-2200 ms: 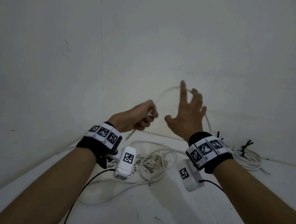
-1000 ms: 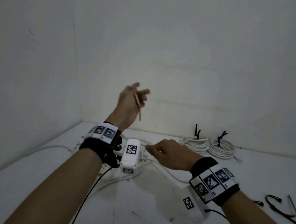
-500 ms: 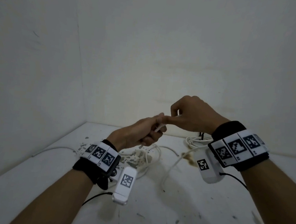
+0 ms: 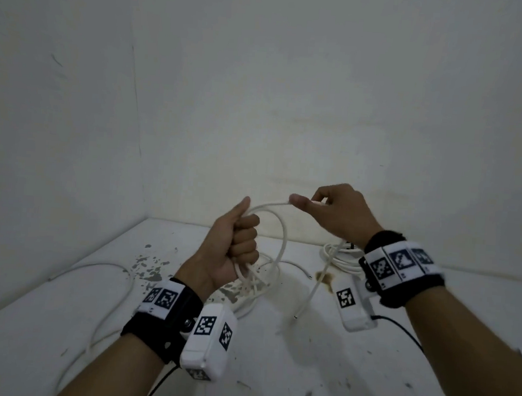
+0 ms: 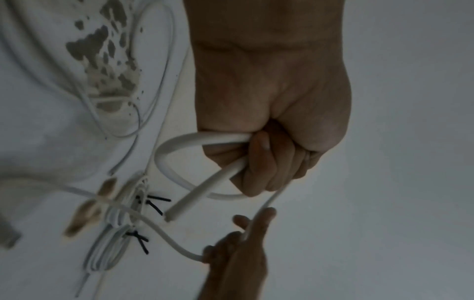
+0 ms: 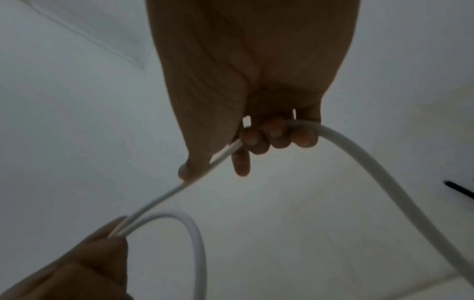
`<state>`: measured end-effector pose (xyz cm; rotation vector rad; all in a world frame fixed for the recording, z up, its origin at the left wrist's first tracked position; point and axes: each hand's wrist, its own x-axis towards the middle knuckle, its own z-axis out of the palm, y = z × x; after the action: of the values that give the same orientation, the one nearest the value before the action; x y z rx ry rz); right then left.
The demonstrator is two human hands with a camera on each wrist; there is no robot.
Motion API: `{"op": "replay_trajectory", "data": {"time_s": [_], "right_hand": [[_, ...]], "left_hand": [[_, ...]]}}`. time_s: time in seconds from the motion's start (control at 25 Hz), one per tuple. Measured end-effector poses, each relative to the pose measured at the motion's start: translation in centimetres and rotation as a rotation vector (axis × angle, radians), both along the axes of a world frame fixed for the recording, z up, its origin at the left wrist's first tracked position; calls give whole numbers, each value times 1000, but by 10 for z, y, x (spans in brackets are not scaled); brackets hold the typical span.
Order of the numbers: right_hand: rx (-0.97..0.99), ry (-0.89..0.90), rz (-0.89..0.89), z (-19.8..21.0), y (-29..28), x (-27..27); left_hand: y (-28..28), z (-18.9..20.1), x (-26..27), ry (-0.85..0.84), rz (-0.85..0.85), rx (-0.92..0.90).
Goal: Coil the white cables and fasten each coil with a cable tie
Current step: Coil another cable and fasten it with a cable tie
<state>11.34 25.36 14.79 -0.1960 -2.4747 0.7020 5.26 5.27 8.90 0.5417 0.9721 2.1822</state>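
Two hands working one thin white round cable (image 4: 277, 227) above the stained white table (image 4: 272, 368) | left hand (image 4: 234, 245) fisting the loop, right hand (image 4: 335, 215) pinching the run | handling light, springy, slippery; gripping where strands are crossing.

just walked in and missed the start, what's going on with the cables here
A person is coiling a white cable by hand above a white table. The left hand grips the first loop in a fist, and the right hand pinches the next stretch, its free end hanging toward the table. No tie is on this coil yet. Two finished coils with black ties lie behind; more loose cable waits.
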Motion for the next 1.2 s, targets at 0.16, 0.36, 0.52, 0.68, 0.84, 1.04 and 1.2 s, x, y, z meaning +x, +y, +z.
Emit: {"op": "replay_trajectory", "data": {"time_s": [0.16, 0.36, 0.52, 0.68, 0.84, 1.04, 1.2], "right_hand": [[-256, -69, 83, -35, 10, -3], [-207, -197, 84, -68, 27, 6], [-385, -168, 88, -101, 53, 20], [-403, -87, -13, -109, 42, 15], [-184, -87, -211, -104, 44, 3], [-156, -115, 53, -82, 4, -19], [184, 134, 171, -52, -29, -37]], "left_hand": [[-8, 4, -10, -111, 10, 227], [-22, 7, -35, -284, 135, 514], [-47, 14, -65, -428, 168, 747], [-46, 13, -70, -394, 118, 683], [-43, 11, -66, -254, 15, 483], [-19, 11, -47, -152, -170, 305], [2, 12, -18, 26, -91, -9]]}}
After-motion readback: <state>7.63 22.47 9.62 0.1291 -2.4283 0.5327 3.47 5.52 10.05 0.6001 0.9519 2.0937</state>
